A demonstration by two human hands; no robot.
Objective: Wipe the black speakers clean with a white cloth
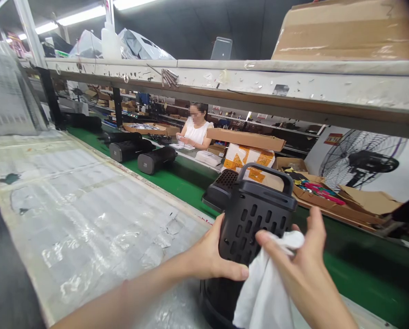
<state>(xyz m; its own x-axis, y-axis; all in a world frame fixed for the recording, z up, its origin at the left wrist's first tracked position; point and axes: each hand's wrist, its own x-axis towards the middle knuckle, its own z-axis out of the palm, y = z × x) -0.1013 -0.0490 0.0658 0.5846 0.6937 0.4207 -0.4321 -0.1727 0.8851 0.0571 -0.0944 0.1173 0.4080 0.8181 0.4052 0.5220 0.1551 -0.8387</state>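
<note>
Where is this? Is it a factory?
Probably a factory line. A green belt carries black units, boxes sit around, and the left hand holds a black unit while the right hand presses a cloth on it.

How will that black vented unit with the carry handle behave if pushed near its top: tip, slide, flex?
The black vented unit stands tall on the plastic-covered bench, so a high push probably tips it rather than slides it. Its slotted shell looks rigid, likely moulded plastic, so little flex. The left hand steadies its side while the right hand presses a white cloth against it.
</note>
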